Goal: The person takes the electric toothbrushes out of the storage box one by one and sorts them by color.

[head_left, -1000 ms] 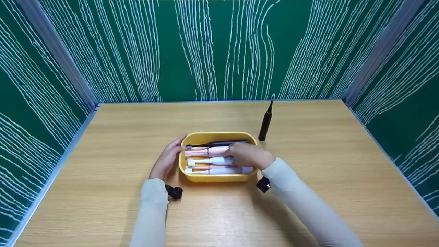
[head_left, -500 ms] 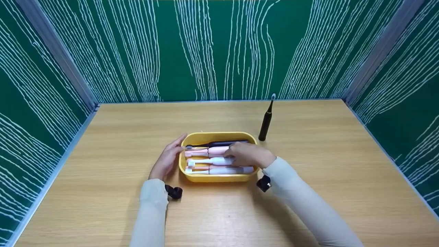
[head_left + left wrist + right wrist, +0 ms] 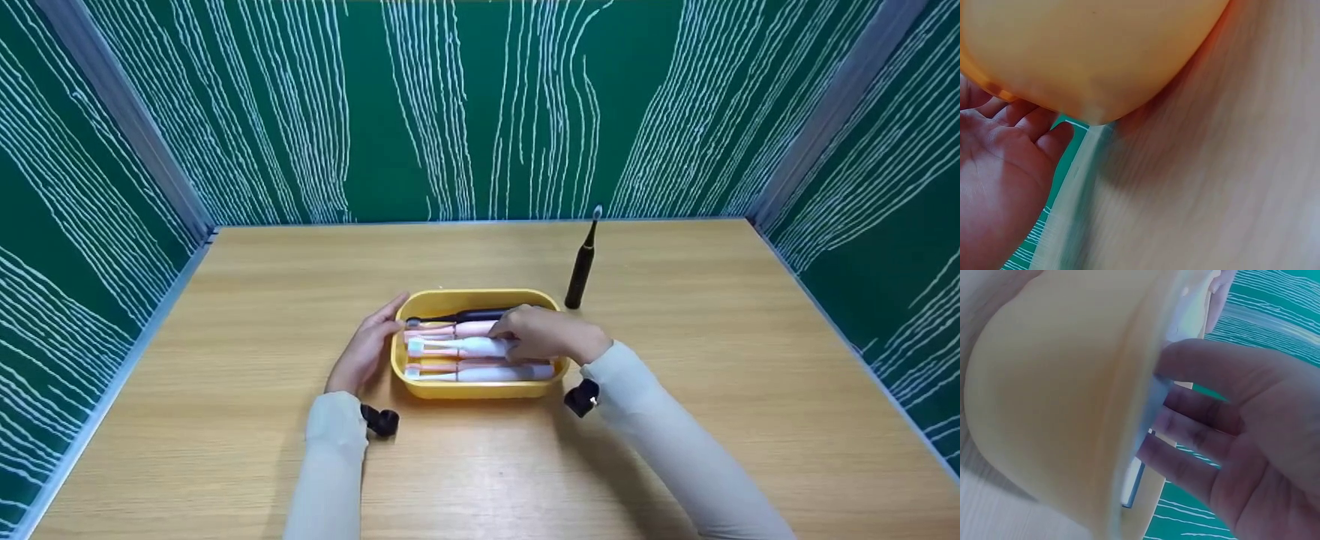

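Fingers of the right hand curl over the white electric toothbrush lying among others in the yellow tray, gripping its handle. Left hand, fingers straight, presses flat against the tray's near end. Best lift level and slowly, bracing firmly so neighbours beneath the fingers aren't dragged along.
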A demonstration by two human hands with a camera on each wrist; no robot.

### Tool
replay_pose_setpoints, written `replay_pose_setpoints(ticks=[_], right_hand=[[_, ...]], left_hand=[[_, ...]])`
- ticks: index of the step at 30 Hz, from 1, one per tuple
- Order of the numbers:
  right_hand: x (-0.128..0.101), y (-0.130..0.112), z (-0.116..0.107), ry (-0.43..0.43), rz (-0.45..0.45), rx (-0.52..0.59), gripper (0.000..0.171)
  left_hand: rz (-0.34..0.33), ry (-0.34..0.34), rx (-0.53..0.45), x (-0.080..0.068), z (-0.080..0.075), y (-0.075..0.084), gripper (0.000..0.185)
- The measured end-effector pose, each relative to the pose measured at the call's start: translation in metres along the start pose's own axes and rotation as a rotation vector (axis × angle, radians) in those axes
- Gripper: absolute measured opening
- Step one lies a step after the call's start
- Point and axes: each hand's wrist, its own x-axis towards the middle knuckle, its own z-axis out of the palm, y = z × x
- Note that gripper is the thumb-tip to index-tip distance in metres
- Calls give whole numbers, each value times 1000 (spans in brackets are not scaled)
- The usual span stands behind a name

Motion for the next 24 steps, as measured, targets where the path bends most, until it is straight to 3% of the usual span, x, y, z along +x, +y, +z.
replay_pose_setpoints(ticks=[6, 11, 24], right_hand=[[-1, 5, -1, 77, -69, 32, 30], [-3, 8, -2, 105, -62, 69, 31], [-11, 16, -6, 166, -69, 220, 38]], left_hand=[[23, -4, -23, 0, 0, -2, 57], [63, -20, -56, 1, 0, -4, 56], [36, -11, -78, 0, 0, -3, 56]])
